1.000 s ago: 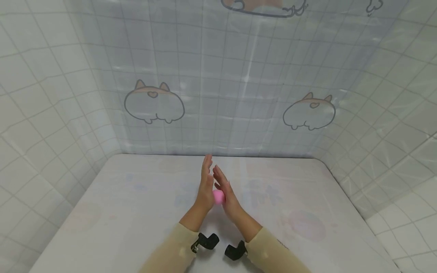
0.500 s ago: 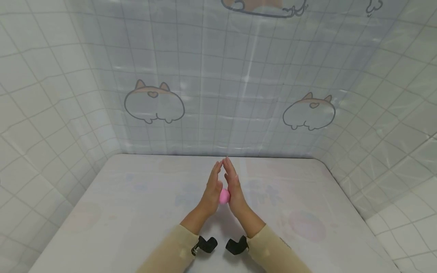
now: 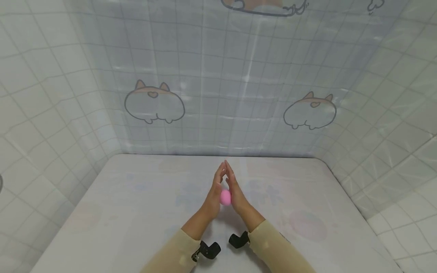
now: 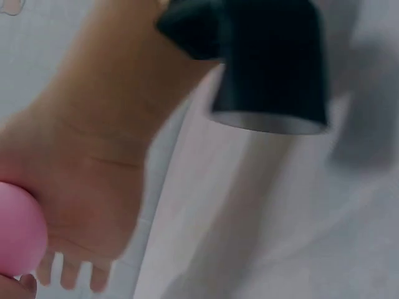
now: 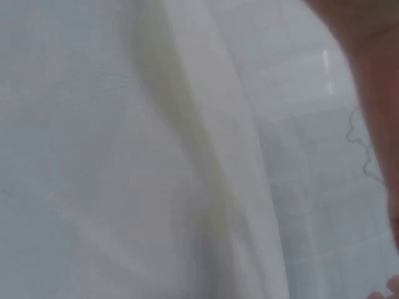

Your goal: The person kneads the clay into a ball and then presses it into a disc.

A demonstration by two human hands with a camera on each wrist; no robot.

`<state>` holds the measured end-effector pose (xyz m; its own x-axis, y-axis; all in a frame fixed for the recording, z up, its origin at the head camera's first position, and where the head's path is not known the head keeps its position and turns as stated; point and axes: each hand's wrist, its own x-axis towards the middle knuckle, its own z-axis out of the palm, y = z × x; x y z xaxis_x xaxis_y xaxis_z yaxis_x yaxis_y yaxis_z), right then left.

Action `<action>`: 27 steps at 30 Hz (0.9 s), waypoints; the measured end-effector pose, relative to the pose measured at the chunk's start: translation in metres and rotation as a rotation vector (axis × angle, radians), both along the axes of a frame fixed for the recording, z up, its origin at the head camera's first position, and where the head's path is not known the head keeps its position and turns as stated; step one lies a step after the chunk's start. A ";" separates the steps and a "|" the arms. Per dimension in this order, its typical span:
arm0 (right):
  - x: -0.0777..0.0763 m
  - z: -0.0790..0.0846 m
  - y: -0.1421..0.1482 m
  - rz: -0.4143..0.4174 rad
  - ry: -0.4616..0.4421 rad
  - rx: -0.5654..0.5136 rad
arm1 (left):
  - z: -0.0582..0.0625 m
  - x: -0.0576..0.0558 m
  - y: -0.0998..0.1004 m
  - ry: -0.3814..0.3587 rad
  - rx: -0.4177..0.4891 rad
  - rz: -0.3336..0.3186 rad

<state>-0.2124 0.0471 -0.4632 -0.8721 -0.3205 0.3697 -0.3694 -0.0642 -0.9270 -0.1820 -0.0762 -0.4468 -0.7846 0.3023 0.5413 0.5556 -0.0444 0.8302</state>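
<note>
A smooth pink ball (image 3: 225, 197), which looks like soft modelling clay, sits between two facing palms. My left hand (image 3: 212, 197) presses it from the left and my right hand (image 3: 237, 194) from the right. Both hands have long, straight fingers pointing away, and their tips meet in a peak above the table. In the left wrist view the pink ball (image 4: 22, 230) lies against a palm, with fingers extending below. Only the edge of a hand (image 5: 380, 118) shows in the right wrist view, where the ball is out of sight.
A white table (image 3: 136, 212) with faint pastel prints lies under the hands. Grid-patterned curtains (image 3: 218, 76) with cartoon corgi drawings stand behind it and at both sides. Black camera mounts (image 3: 209, 250) sit at the cuffs of the beige sleeves (image 3: 278, 246).
Both hands have shifted slightly right with the ball, sliding against each other. Their fingertips, apart at first, now meet. The ball looks rounder than a second ago.
</note>
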 end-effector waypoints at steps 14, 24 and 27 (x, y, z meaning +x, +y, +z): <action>0.024 0.012 -0.011 0.090 0.204 0.146 | 0.005 -0.014 -0.008 0.106 -0.007 0.198; 0.025 0.026 -0.009 -0.087 0.101 -0.042 | -0.012 -0.014 -0.003 0.151 -0.153 0.183; 0.018 0.026 -0.008 -0.163 0.051 -0.078 | -0.015 -0.010 0.003 0.164 -0.161 0.147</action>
<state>-0.1944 0.0394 -0.4370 -0.8896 -0.1449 0.4330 -0.4273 -0.0701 -0.9014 -0.1919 -0.0733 -0.4618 -0.7326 0.2835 0.6188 0.6737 0.1718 0.7188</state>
